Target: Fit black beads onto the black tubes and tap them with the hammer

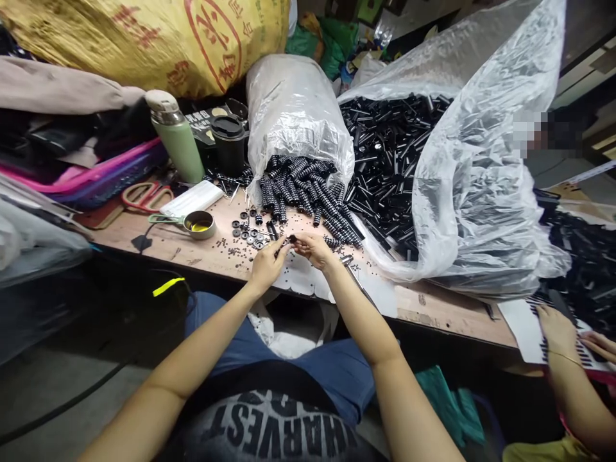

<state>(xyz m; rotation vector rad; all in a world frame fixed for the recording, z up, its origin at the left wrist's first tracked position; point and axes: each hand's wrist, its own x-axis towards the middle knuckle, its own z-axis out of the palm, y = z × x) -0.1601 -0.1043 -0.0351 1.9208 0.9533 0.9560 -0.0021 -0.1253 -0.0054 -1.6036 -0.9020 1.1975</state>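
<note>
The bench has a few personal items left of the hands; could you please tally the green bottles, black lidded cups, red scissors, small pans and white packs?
Green bottle: 1
Black lidded cup: 1
Red scissors: 1
Small pan: 1
White pack: 1
Total: 5

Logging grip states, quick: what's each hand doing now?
Left hand: fingers closed; what it holds can't be told.
Right hand: closed, pinching a small black part.

Head-worn camera looks forward and down past the hands (291, 253).
</note>
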